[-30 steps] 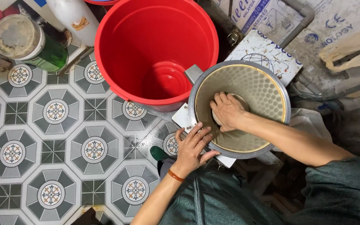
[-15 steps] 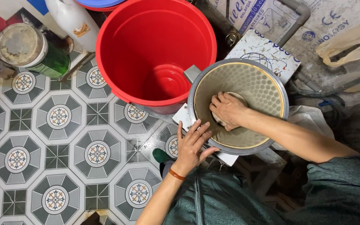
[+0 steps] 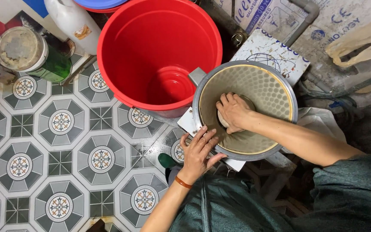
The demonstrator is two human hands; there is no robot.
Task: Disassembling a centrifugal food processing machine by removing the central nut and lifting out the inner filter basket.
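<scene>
Barely shifted, right hand (image 3: 233,112) presses inside pot (image 3: 275,92); left hand (image 3: 199,151) steadies rim.

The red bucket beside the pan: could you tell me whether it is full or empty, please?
Empty: the red bucket stands upright, and its bare red floor and inner walls show, with nothing lying inside.

bucket (image 3: 159,51): red | pot (image 3: 275,94): beige, honeycomb-dimpled | floor (image 3: 61,146): grey-green medallion tiles

We see one view only — a camera on the head, facing straight down, close above the round pot (image 3: 245,109), the red bucket (image 3: 159,53) and the tiled floor (image 3: 56,146).
</scene>
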